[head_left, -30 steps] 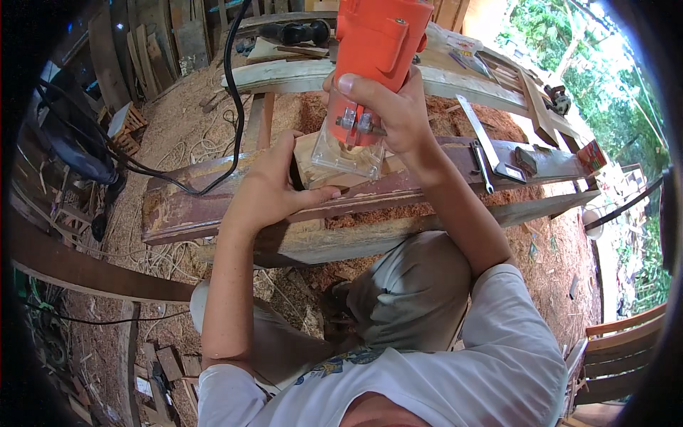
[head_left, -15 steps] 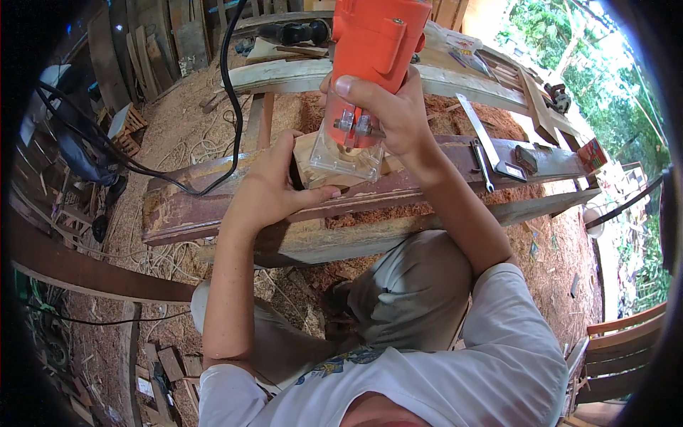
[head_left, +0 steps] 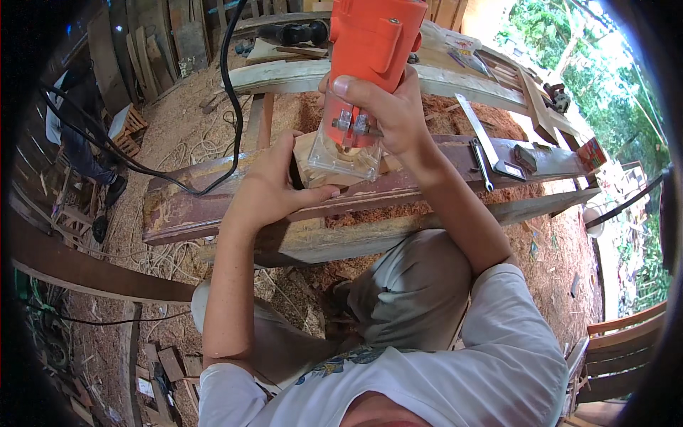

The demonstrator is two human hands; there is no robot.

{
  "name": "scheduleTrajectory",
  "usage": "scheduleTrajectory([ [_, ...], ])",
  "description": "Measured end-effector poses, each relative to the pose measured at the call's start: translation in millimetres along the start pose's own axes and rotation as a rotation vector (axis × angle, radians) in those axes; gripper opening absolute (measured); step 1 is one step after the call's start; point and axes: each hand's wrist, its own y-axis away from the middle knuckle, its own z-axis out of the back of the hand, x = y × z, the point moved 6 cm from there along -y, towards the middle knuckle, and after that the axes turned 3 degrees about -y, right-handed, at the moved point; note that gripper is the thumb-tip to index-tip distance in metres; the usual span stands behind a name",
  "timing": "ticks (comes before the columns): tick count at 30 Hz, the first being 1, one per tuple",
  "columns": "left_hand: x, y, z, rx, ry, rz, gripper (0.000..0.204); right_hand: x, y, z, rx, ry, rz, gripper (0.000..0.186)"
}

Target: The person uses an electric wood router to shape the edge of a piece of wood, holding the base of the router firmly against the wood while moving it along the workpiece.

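My right hand (head_left: 395, 117) is wrapped round an orange trim router (head_left: 378, 39), its thumb across the front of the body. The router stands nearly upright, its clear square base (head_left: 334, 165) resting on a small pale wood block (head_left: 307, 173). My left hand (head_left: 267, 188) grips that block at its left and near side, thumb along the near edge and fingers toward the far side. Under the block lies a dark reddish-brown board (head_left: 185, 212). The router's base and my hands hide much of the block, and I cannot make out the bit's contact with it.
On the board's right part lie a wrench (head_left: 482, 165), a try square (head_left: 491, 146), a small wooden piece (head_left: 526, 158) and a red box (head_left: 590, 154). A black cord (head_left: 235, 107) loops at the left. A person (head_left: 78, 139) stands far left. Sawdust covers the ground.
The router and my right hand have shifted very slightly left. My left hand stays on the block. At the far left, the other person has changed position.
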Motion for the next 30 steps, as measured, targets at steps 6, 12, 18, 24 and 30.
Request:
scheduleTrajectory([
  [6,-3,1,-1,0.013,0.032,0.024,0.08,-8,-4,4,-0.017,-0.035,-0.031,0.04],
  [12,-2,1,1,0.013,0.007,0.04,0.08,-9,-6,4,-0.054,-0.089,-0.018,0.039],
  [18,3,1,0,0.072,-0.062,0.101,0.092,-9,-9,6,-0.05,-0.041,-0.025,0.042],
  [24,1,2,0,0.057,-0.076,0.113,0.096,-13,-16,13,-0.039,-0.033,0.083,0.051],
  [30,-4,2,2,0.06,-0.062,0.134,0.097,-20,-16,20,-0.049,0.008,0.041,0.04],
])
